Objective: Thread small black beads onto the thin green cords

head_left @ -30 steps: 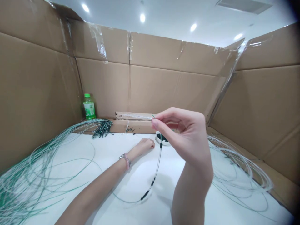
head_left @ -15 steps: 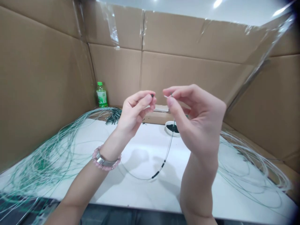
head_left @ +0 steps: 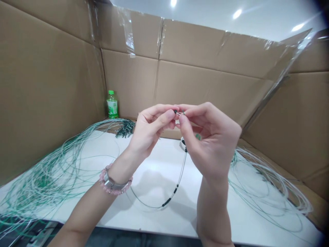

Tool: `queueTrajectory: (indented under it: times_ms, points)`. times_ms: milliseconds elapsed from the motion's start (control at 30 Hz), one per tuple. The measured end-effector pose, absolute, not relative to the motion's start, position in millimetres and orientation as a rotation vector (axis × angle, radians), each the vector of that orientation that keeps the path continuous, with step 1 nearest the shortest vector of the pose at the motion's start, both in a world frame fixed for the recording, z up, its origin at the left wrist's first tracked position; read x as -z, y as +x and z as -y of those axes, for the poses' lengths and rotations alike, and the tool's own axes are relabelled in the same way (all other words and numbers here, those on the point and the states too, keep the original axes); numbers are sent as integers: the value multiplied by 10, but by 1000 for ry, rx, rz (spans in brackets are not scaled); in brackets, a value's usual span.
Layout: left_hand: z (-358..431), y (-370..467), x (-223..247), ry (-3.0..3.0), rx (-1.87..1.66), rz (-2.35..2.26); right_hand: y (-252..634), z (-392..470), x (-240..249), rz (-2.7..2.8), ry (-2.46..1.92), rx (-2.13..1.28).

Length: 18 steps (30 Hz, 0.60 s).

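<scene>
Between thumb and forefinger, my left hand (head_left: 154,125) pinches a small dark bead (head_left: 175,111). My right hand (head_left: 209,133) is closed on the pale tip of a thin cord (head_left: 183,164), which meets the bead; whether it passes through the hole is too small to tell. The cord hangs from my right hand in a loop over the table, with several black beads (head_left: 166,202) strung along its lower part. Behind my right hand, a white bowl (head_left: 182,144) of dark beads is mostly hidden. A pink bead bracelet and a metal band circle my left wrist.
Loose green and white cords (head_left: 48,178) spread over the left of the white table (head_left: 154,219), their dark bundled ends (head_left: 125,128) at the back. More cords (head_left: 272,188) lie at right. A green-capped bottle (head_left: 112,105) stands at the back left. Cardboard walls (head_left: 210,82) enclose the table.
My hands have come together, bringing the cord's tip from apart to the bead. The view has shifted slightly, and the bowl is now more covered by my right hand.
</scene>
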<state>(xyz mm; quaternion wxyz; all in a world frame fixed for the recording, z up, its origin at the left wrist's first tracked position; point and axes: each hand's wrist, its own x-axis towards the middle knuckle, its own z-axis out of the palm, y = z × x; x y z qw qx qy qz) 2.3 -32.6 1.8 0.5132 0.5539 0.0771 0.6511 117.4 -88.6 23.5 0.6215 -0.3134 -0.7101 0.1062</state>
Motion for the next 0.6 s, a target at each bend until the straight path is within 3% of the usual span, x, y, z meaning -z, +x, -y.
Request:
queueTrajectory:
  times_ms: [600]
  points:
    - [321,19,-22,1375,-1598,-165,1208,859,-226,1642,-720,-219]
